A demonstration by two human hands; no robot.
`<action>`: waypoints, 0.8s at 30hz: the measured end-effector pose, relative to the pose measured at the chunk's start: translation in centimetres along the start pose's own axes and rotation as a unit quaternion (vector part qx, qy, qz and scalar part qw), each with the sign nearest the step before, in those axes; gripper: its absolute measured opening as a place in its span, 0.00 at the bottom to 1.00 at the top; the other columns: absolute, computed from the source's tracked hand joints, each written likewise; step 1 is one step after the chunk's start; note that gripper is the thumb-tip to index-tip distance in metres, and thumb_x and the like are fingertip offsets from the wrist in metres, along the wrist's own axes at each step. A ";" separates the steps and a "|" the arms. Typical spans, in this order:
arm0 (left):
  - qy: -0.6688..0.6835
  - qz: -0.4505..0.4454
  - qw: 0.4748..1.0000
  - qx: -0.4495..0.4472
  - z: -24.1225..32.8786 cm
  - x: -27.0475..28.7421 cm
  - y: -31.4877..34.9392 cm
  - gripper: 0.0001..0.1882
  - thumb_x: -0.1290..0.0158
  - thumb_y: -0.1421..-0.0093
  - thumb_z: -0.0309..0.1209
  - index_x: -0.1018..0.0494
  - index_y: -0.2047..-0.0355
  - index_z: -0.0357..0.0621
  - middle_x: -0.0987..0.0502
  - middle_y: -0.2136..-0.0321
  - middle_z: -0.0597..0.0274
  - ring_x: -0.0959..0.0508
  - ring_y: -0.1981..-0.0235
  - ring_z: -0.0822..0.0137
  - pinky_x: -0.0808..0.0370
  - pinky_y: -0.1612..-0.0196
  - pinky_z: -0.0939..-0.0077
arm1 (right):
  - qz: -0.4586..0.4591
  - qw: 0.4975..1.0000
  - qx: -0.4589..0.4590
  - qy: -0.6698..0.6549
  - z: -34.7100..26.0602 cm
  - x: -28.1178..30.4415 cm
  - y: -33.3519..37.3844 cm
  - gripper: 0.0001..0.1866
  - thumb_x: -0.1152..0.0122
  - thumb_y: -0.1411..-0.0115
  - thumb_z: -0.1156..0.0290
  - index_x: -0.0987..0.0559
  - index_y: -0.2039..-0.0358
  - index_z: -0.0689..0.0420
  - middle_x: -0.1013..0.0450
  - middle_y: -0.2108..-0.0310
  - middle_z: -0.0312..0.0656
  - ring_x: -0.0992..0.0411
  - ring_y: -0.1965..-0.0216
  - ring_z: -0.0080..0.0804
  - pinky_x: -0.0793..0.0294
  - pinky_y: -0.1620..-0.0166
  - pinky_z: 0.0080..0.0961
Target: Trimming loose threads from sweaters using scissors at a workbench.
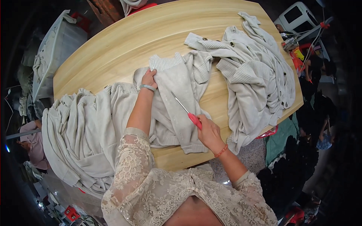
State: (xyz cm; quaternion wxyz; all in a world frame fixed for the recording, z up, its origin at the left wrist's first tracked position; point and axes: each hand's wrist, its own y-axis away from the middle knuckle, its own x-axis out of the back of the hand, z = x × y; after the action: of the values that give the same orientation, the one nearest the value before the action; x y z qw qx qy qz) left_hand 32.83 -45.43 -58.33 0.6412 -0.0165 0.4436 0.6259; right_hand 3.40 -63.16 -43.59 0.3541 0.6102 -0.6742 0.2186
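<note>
A light grey knitted sweater [175,88] lies spread on the middle of the wooden table in front of me. My left hand [148,80] grips its fabric just below a ribbed edge, fingertips pinched at the border. Held in my right hand [209,133] is a tool with a red handle [194,120] and a slim, pointed metal end [180,101]; its exact kind I cannot make out. The point lies over the sweater's flat panel, slanting up and to the left. Whether it touches the knit is unclear.
A row of similar grey knitwear [86,128] lies bunched along the table's left side. Buttoned grey cardigans [250,83] are heaped on the right. The table [124,41] has a curved far edge. A white bin [56,49] stands beyond its left side. Other people work at both sides.
</note>
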 end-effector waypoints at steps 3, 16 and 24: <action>0.018 0.029 0.999 -0.016 -1.0 0.2 -0.3 0.27 0.55 0.39 0.17 0.46 0.40 0.39 0.30 0.50 0.50 0.26 0.51 0.51 0.27 0.46 0.53 | -0.025 0.999 -0.011 0.030 -1.3 -0.8 -4.9 0.09 0.46 0.43 0.72 0.31 0.62 0.56 0.27 0.76 0.53 0.27 0.70 0.57 0.30 0.66 0.49; 0.041 0.101 0.994 -0.023 -2.0 -1.3 1.0 0.34 0.52 0.40 0.17 0.53 0.36 0.34 0.31 0.49 0.47 0.26 0.51 0.54 0.27 0.48 0.58 | -0.167 0.981 -0.012 0.096 -2.7 0.3 -8.7 0.13 0.43 0.43 0.64 0.27 0.66 0.61 0.24 0.71 0.54 0.25 0.64 0.53 0.28 0.60 0.45; -0.014 0.048 0.996 -0.072 -2.4 -1.0 0.9 0.15 0.51 0.40 0.19 0.30 0.52 0.36 0.23 0.60 0.57 0.22 0.60 0.63 0.24 0.54 0.68 | -0.191 0.977 -0.014 0.090 -2.0 1.7 -1.8 0.13 0.43 0.42 0.62 0.28 0.65 0.59 0.25 0.74 0.52 0.26 0.68 0.54 0.29 0.64 0.47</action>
State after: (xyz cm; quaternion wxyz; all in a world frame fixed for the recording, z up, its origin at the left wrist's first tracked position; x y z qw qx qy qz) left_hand 30.93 -47.40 -58.76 0.6137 -0.0332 0.3886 0.6865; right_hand 5.51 -63.16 -41.28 0.4575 0.7005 -0.5132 0.1913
